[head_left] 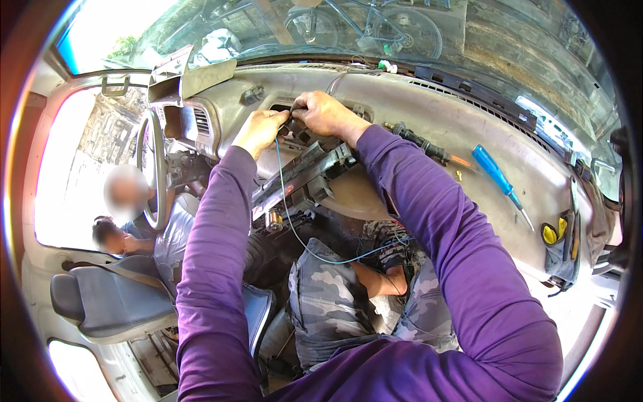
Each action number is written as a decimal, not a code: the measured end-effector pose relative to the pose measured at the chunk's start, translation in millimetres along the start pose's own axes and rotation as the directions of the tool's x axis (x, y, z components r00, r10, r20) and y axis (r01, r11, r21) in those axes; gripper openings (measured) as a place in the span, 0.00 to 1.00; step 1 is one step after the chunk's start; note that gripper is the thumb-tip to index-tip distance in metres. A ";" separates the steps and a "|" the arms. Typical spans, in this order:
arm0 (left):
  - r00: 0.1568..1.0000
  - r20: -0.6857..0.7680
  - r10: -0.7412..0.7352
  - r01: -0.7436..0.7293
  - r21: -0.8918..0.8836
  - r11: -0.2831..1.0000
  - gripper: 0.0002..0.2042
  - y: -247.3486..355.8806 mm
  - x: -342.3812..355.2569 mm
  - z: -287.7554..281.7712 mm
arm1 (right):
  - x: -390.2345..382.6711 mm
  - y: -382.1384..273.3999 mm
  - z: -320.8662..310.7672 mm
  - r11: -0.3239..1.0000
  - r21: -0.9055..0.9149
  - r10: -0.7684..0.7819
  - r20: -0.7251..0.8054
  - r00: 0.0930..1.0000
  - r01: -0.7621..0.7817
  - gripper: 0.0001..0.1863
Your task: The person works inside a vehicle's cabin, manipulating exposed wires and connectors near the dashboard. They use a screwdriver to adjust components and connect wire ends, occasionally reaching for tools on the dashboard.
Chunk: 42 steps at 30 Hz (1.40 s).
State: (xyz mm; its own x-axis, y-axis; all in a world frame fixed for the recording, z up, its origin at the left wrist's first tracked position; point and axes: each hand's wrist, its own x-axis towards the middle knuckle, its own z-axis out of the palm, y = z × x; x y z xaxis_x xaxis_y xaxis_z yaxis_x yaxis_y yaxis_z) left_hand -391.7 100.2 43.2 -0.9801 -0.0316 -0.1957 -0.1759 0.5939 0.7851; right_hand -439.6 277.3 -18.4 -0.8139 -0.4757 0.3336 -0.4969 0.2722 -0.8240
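Both my hands meet over an opening in the middle of the dashboard [422,100]. My left hand [258,132] is closed, its thumb and fingertips pinched at the edge of that opening. A thin light blue wire [284,191] hangs from just beside those fingertips, loops down past my knees and rises toward the right. My right hand [328,115] is closed too, fingers curled and pressed on a small dark piece whose kind I cannot make out. Below the hands, a dark bracket-like frame [305,174] with black blocks sticks out from the dashboard.
A blue screwdriver [492,169] and a dark rod-shaped tool [422,142] lie on the dashboard. A pouch [561,248] with yellow-handled tools hangs at right. At left are the steering wheel [155,171], a loose trim panel [191,80], a seat [117,301] and two people by the door.
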 end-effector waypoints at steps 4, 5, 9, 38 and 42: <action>0.991 0.136 -0.009 0.041 -0.241 0.970 0.11 -23.2 6.0 -13.7 | 0.5 -2.3 3.7 0.996 -0.030 -0.086 -0.030 0.996 0.085 0.13; 0.988 0.156 0.000 0.045 -0.285 0.958 0.11 -21.8 5.0 -13.0 | -0.3 -0.8 2.8 0.994 -0.053 -0.098 -0.028 0.995 0.096 0.12; 0.982 0.191 0.002 0.066 -0.353 0.933 0.11 -24.9 7.5 -15.5 | -3.4 -2.3 1.9 0.987 -0.031 -0.162 -0.055 0.985 0.160 0.14; 0.988 -0.116 0.098 -0.119 -0.190 0.975 0.13 -33.2 16.7 19.4 | 12.8 11.9 10.5 0.985 -0.173 0.031 0.175 0.984 -0.001 0.30; 0.982 -0.129 0.135 -0.155 -0.167 0.974 0.11 -42.5 28.9 16.8 | 0.9 -17.1 -3.5 0.988 0.147 0.028 0.145 0.989 -0.050 0.30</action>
State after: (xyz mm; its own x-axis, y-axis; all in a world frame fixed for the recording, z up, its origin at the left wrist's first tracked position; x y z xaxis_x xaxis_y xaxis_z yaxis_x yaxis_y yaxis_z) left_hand -411.0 87.5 -5.6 -0.9985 -0.0545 -0.0109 -0.0343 0.4486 0.8931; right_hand -432.9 275.1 -2.4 -0.7754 -0.5840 0.2403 -0.4060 0.1695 -0.8980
